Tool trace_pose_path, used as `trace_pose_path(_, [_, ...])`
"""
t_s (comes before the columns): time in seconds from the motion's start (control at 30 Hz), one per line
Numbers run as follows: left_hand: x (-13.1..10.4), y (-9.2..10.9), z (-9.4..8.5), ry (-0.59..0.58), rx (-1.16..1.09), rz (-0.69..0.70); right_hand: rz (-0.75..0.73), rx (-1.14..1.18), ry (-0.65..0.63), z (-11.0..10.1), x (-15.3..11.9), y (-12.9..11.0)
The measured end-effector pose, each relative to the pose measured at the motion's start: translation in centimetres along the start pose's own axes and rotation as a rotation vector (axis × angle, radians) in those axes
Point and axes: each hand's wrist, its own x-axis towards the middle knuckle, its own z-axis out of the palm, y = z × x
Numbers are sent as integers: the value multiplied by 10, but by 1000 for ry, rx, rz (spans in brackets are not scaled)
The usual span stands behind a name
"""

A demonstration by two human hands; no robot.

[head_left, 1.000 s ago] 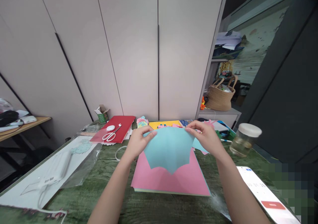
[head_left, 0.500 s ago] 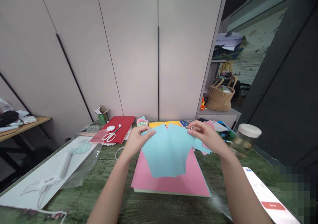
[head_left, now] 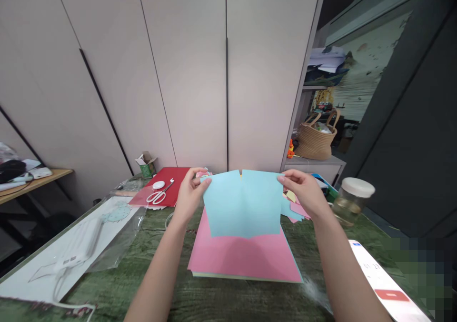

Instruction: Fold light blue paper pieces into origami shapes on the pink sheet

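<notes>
Between my two hands a light blue sheet of paper [head_left: 243, 205] is held up, with a crease down its middle and a small notch in the top edge. My left hand [head_left: 193, 191] pinches its upper left corner between thumb and fingers. At the upper right corner my right hand [head_left: 300, 186] grips it the same way. Below and behind the sheet lies a stack of coloured paper, pink on top [head_left: 246, 260], partly covered from view by the blue sheet. Paper scraps [head_left: 298, 208] in blue, pink and yellow lie beside my right hand.
White-handled scissors [head_left: 157, 197] rest on a red folder [head_left: 171, 181] at the left. A lidded jar of liquid [head_left: 352, 203] and a lit phone [head_left: 385, 284] are at the right. A white power strip [head_left: 80, 238] lies on plastic-covered paper on the left.
The blue sheet has been raised and spread flatter, its lower edge moving up. My hands have moved slightly apart, and more of the scraps on the right shows.
</notes>
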Motion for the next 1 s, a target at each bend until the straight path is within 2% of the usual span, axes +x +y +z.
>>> trace_pose_path(0.13, [2, -7, 0, 74, 124, 95, 2, 47, 51, 4, 2, 4])
trace_pose_path(0.3, [-1, -6, -2, -18, 203, 77, 1, 84, 92, 6, 2, 6])
trace_pose_path(0.43, [-6, 4, 0, -78, 143, 47, -14, 134, 130, 7, 3, 10])
trace_pose_path(0.57, [-7, 8, 4, -87, 76, 13, -22, 162, 167, 10, 5, 13])
trace_pose_path(0.73, [-7, 2, 9, -95, 41, -12, -14, 169, 160, 13, 6, 13])
trace_pose_path(1.0, [-6, -3, 14, -50, 76, 74, -6, 208, 102, 14, 5, 11])
